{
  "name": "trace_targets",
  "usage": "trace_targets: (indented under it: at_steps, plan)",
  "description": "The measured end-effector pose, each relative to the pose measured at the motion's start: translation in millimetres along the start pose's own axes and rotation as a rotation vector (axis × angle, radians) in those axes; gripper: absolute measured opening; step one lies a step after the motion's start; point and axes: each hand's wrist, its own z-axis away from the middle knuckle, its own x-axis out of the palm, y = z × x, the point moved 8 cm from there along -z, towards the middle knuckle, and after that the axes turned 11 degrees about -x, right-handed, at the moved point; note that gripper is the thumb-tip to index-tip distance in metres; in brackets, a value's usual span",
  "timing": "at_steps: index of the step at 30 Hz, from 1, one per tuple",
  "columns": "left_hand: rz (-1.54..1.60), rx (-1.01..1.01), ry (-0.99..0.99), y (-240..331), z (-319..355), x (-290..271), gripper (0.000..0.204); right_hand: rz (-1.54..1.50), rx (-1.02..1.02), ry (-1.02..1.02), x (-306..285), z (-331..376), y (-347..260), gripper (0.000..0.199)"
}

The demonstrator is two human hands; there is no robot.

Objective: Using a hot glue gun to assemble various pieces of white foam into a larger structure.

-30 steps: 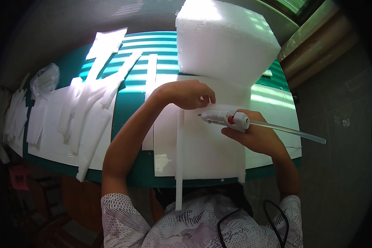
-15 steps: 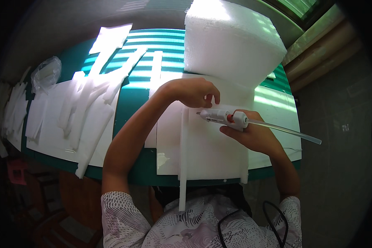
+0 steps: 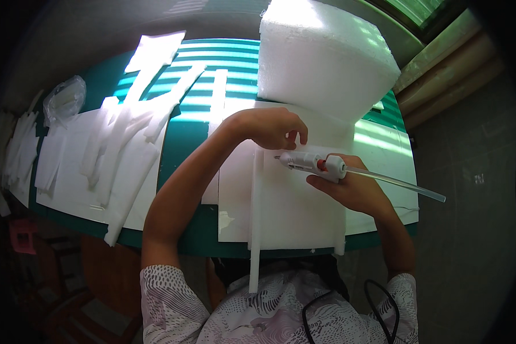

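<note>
My right hand (image 3: 355, 182) is wrapped round a white hot glue gun (image 3: 304, 161), its nozzle pointing left. A clear glue stick (image 3: 398, 184) juts from the gun's back end. My left hand (image 3: 274, 127) is bent over just above the nozzle, fingers curled down; whatever lies in them is hidden. Below it runs a long narrow white foam strip (image 3: 255, 223), whose near end sticks out past the table edge toward me. The strip lies on a white foam sheet (image 3: 304, 215), and its far end disappears beneath my left hand.
A big white foam block (image 3: 321, 60) stands at the back right. Loose foam strips (image 3: 117, 155) cover a white board at left, with a clear plastic bag (image 3: 65, 102) beyond. The green table (image 3: 195, 229) has a curved front edge. Stools stand at lower left.
The whole picture has shifted very slightly. Both hands, the glue gun and the foam strip hold practically the same places.
</note>
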Motion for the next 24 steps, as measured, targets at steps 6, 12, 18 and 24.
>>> trace_targets:
  at_steps: [6,12,18,24]
  plan:
    - [0.005,0.008,0.002,0.6,0.0,-0.1,0.026,-0.017,-0.012,0.015,-0.3,1.0,0.0,0.03]
    - [-0.001,0.028,0.027,1.3,1.4,0.0,0.022,0.031,-0.046,0.018,0.7,0.7,1.2,0.031]
    - [-0.009,-0.007,0.007,0.5,1.6,0.1,0.025,0.034,0.03,0.004,-1.0,4.0,0.8,0.029]
    - [-0.009,-0.004,0.007,1.8,2.1,-0.4,0.025,-0.014,-0.008,0.07,-7.9,8.7,-2.4,0.028]
